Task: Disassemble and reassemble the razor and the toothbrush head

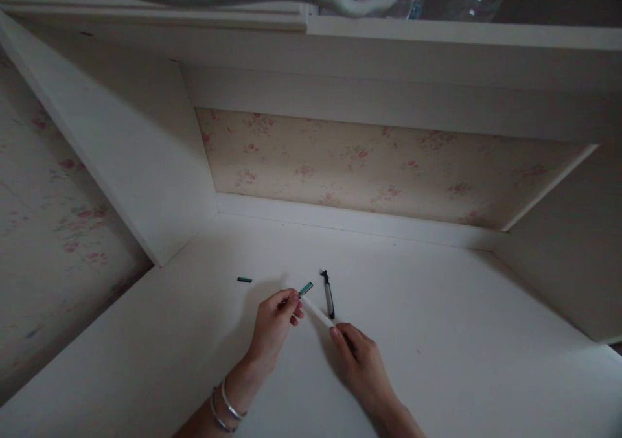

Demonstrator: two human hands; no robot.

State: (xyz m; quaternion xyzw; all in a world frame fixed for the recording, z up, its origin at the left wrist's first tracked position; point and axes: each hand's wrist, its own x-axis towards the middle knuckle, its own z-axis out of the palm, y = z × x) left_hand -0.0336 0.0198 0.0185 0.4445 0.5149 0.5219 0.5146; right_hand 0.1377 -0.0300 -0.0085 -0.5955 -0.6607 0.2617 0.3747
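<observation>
The left hand (275, 324) pinches a green razor cartridge (306, 289) at the tip of the white handle (318, 312), gripped by the right hand (360, 363); attachment is unconfirmed, and a second cartridge (244, 280) lies detached left of the handle.

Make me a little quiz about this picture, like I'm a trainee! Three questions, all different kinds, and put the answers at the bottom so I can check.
1. Which hand holds the small green-faced piece?
A) right
B) left
C) neither

2. True or false: the black-and-grey handle lies on the white tabletop, and neither hand holds it.

3. What colour is the stick that the right hand grips?

Key
1: B, the left hand.
2: True.
3: White.
</observation>
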